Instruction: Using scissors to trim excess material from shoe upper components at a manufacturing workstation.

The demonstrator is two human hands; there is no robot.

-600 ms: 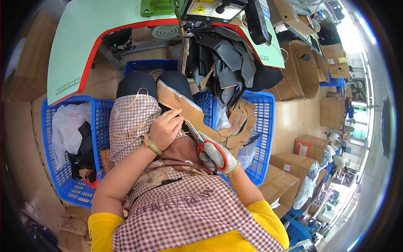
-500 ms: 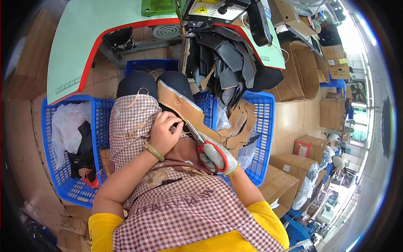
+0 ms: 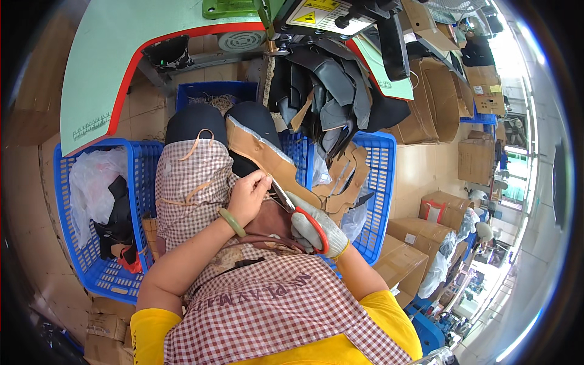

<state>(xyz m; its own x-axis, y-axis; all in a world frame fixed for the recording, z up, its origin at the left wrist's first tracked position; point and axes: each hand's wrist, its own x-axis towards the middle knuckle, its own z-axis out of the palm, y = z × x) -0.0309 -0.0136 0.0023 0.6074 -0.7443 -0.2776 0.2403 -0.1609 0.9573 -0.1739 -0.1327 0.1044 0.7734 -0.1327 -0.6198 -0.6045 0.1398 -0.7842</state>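
Note:
Across my lap lies a cut piece of leather or lining (image 3: 264, 155), tan on its upper face with a black part beside it. Red-handled scissors (image 3: 282, 197) are gripped in my right hand (image 3: 316, 220), which wears a pale knit glove. Their blades point up and left, the tips close to the fingertips of my left hand (image 3: 248, 198). Those bare fingers are pinched together near the piece's lower edge; whatever they hold is too small to make out. Thin tan strips (image 3: 196, 145) rest on the checked apron (image 3: 188, 170) over my thigh.
A blue crate (image 3: 97, 292) with plastic and black scraps stands at left, another blue crate (image 3: 389, 176) with tan pieces at right. Dark leather pieces (image 3: 331, 79) hang by the machine (image 3: 328, 15). A green red-edged table (image 3: 115, 55) is ahead; cardboard boxes (image 3: 398, 261) stand right.
My left hand has shifted slightly right and lifted its pinched fingertips, uncovering more of the black part. The scissors remain in my right hand, close to the left fingers.

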